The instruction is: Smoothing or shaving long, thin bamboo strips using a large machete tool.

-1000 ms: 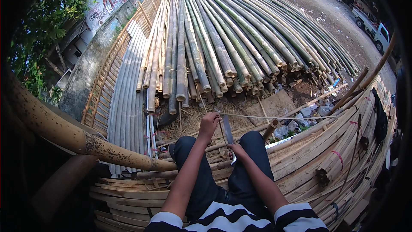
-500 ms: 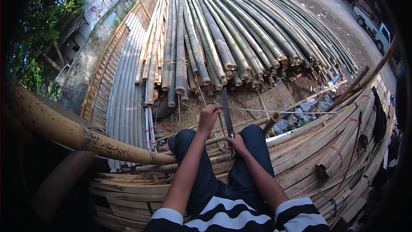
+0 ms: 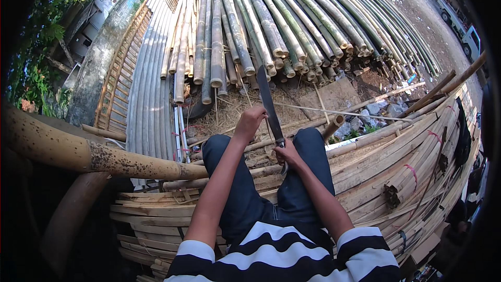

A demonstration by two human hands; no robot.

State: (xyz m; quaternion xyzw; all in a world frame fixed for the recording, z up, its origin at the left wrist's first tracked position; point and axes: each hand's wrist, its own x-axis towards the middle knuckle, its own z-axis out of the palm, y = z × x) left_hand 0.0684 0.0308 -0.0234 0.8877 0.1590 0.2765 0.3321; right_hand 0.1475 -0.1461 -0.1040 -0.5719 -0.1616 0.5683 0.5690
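My right hand (image 3: 288, 154) is closed around the handle of a long dark-bladed machete (image 3: 270, 105), just above my lap. The blade points away from me, its tip leaning slightly left. Close to the left side of the blade, my left hand (image 3: 250, 123) pinches a thin bamboo strip (image 3: 270, 130). That strip slants down from the fingers toward my right hand, where its lower end is hard to make out. Whether strip and blade touch, I cannot tell.
A big stack of bamboo poles (image 3: 271, 31) lies ahead. Split bamboo slats (image 3: 376, 177) spread around and beneath me. A thick bamboo pole (image 3: 68, 149) crosses at left, near corrugated sheets (image 3: 151, 89). Rubble (image 3: 373, 108) lies right of my knees; a truck (image 3: 459, 26) stands beyond.
The whole view has shifted, so the scene sits higher. The machete blade now reaches farther from me and leans more to the left. Both hands keep their holds.
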